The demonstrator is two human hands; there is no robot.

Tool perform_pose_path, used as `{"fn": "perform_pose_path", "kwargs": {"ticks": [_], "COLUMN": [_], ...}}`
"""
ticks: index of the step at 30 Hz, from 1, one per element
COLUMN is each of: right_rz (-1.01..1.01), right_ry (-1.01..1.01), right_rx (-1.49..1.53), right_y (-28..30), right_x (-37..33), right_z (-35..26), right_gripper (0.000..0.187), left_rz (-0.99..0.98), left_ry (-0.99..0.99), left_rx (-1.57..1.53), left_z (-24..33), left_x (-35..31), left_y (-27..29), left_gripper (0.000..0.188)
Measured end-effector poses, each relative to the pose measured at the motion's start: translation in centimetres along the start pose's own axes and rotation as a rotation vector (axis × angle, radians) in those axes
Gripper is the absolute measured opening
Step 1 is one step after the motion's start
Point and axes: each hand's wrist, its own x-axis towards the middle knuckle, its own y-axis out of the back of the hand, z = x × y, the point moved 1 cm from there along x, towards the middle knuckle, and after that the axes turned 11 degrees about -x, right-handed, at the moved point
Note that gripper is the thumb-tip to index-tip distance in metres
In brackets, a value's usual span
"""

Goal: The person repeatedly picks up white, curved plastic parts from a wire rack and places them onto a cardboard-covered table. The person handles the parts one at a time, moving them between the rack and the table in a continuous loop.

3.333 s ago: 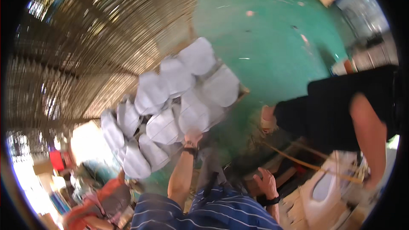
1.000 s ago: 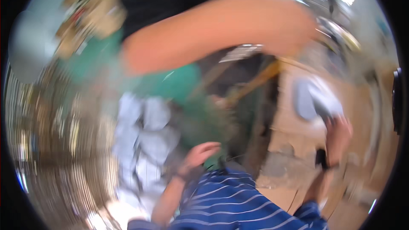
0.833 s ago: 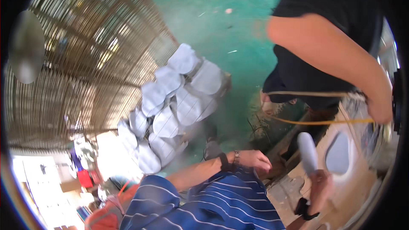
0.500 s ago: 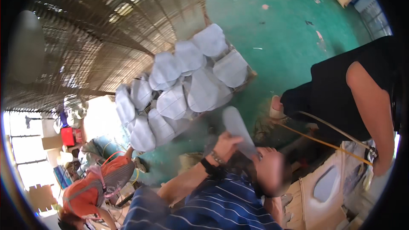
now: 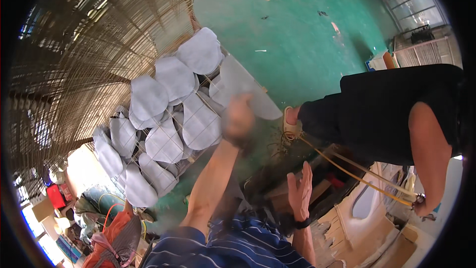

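Observation:
My left hand (image 5: 240, 116), smeared by motion, reaches forward and grips the near side of a flat grey rounded piece (image 5: 239, 77). That piece lies over the right end of a lattice rack (image 5: 194, 158), partly covering another grey piece. Several similar grey pieces (image 5: 201, 121) rest in rows on the rack, some overlapping. My right hand (image 5: 300, 191) is raised near my body, fingers stretched out and nothing in it. A dark band circles my right wrist.
Tall slatted lattice panels (image 5: 99, 39) lean at the left. On the right stands a person in black (image 5: 386, 114) holding a yellow hose (image 5: 357, 177). Cardboard (image 5: 342, 226) with a grey piece on it lies lower right. A person in orange (image 5: 106, 240) is lower left.
The grey piece has gone from between my two hands to the rack's right end, carried by my left hand. My right hand has let go and opened. The view has shifted rightward.

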Motion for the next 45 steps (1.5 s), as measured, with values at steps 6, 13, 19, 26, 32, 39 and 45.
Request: {"fn": "perform_pose_path", "kwargs": {"ticks": [6,13,19,26,32,39,45], "right_rz": [-0.158,-0.339,-0.339,-0.373,-0.266,0.007,0.05], "right_ry": [-0.143,-0.257,-0.196,-0.091,-0.148,-0.373,-0.548], "right_rx": [-0.091,-0.146,-0.081,-0.002,-0.102,-0.008,0.081], "right_y": [-2.8,-8.1,-6.7,1.2,6.2,5.8,3.9], "right_x": [-2.5,-6.8,-8.4,-9.1,-12.9,-17.6,-21.4], "right_z": [3.9,8.3,8.3,10.7,16.0,23.9,29.6], "right_gripper": [0.062,0.063,0.058,0.053,0.055,0.039,0.038], "left_rz": [0.043,-0.137,-0.515,-0.242,-0.3,-0.508,-0.774], "left_ry": [0.028,0.411,0.124,1.182,1.308,1.32,1.144], "left_rx": [0.118,0.603,0.96,-0.394,-0.413,0.108,0.356], "left_z": [-6.3,-25.0,-33.3,-21.1,-9.2,-6.9,-4.3], "left_x": [4.8,2.0,-5.6,-16.2,-21.4,-22.4,-19.5], "left_y": [-2.1,0.1,5.1,8.7,10.4,8.3,7.1], "left_gripper": [0.021,0.018,0.017,0.045,0.042,0.024,0.044]}}
